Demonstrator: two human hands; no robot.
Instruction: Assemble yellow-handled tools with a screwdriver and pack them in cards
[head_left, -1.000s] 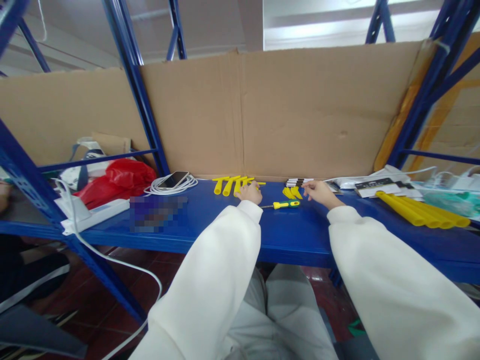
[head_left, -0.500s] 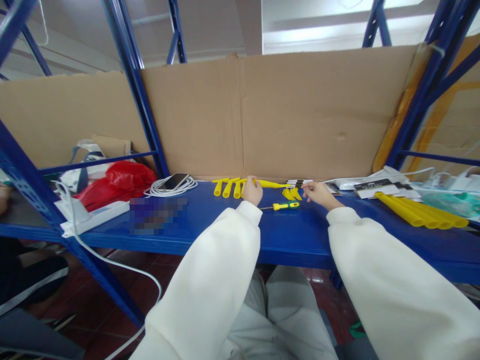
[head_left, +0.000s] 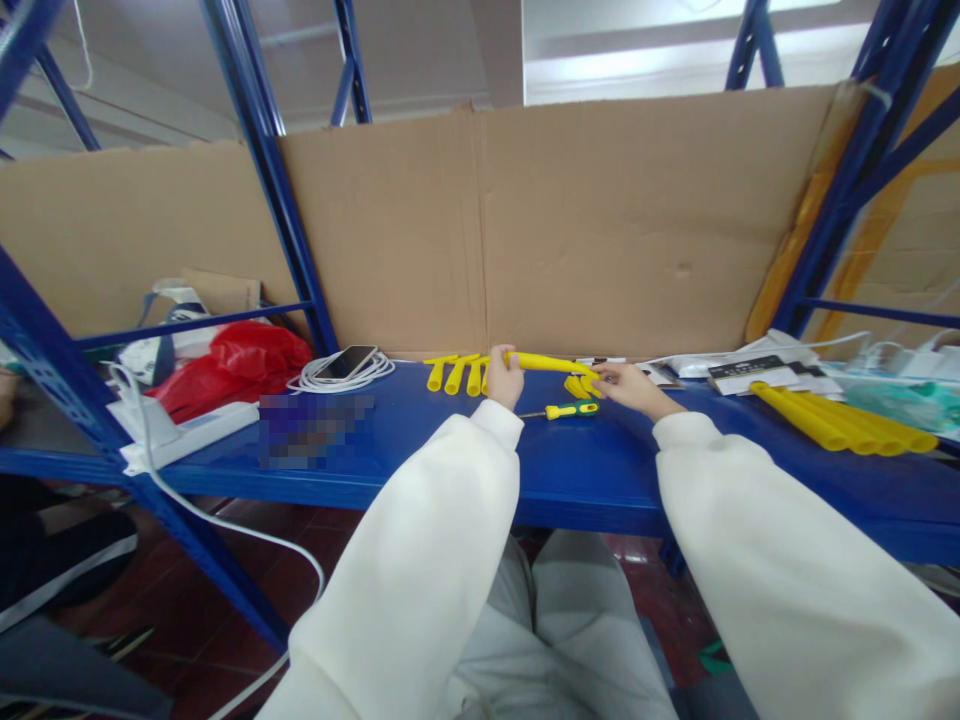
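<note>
Head view: mid-frame, the left hand (head_left: 505, 382) grips a yellow tube (head_left: 551, 363) before the cardboard wall (head_left: 600, 230); the right hand (head_left: 628, 386) has fingertips at its thin end, grasp impossible to tell; lower down, blue shelf (head_left: 577, 460) spreads between screwdriver (head_left: 574, 410) and front edge (head_left: 592, 512).

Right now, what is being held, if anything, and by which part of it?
A yellow tube, held by the left hand at its wider end. The right hand is at its narrow tip; whether it grips cannot be told.
</note>
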